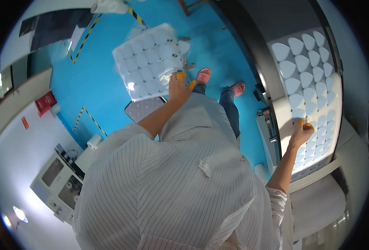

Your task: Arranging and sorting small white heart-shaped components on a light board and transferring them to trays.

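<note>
Twelve o'clock: left hand [178, 90], thumb spread from fingers, at the glossy sheet [147, 62]; three o'clock: right hand [301, 135], fingertips pressed together over the petal-patterned board [282, 109]!

My left hand [179, 89] is at the near right corner of a sheet [151, 62], which lies ahead of me on the left, above the floor [97, 75]. A panel [145, 110] shows under the sheet's near edge. My slippers [203, 76] are on the floor between the sheet and a long table [282, 125] on my right. Rows of pieces [301, 79] run from far to near on that table, and my right hand [303, 132] is over its nearer part; I can't tell if it touches. Near left sits a roll [94, 141].
</note>
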The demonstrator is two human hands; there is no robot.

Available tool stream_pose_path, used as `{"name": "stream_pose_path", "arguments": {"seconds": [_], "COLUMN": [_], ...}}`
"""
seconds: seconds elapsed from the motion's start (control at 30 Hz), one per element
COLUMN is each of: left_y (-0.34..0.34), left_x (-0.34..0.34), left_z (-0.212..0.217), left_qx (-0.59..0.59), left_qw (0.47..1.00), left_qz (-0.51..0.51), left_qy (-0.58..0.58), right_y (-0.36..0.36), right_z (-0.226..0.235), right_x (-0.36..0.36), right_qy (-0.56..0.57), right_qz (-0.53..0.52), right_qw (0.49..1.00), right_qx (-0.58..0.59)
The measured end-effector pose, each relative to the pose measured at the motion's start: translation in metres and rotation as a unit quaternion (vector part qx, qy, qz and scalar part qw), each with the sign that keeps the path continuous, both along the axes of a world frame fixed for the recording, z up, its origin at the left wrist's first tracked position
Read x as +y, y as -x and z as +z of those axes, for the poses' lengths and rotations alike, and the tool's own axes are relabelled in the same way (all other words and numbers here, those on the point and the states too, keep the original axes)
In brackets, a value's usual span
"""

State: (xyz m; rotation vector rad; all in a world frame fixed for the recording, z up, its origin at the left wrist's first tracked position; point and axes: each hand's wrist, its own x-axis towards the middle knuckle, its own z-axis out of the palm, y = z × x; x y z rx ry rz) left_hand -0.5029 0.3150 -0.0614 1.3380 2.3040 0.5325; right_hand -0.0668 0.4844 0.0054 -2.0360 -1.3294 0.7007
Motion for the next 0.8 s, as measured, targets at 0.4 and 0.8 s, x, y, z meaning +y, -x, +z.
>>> {"name": "stream_pose_path", "arguments": {"seconds": [0.4,0.8], "left_y": [0.090,0.146], "left_x": [-0.047,-0.046], "left_z": [-0.043,0.070], "left_qx": [-0.015,-0.416], "left_qw": [0.983,0.905], "left_qz": [-0.174,0.019], "left_qy": [0.049,0.083], "right_y": [0.229,0.425], "right_z": [0.042,-0.011], "right_x": [-0.042,-0.113], "right_qy": [0.023,0.470], "right_qz": [0.317,0.218], "right_qw": [0.947,0.739], "right_qx": [-0.045,0.431]}}
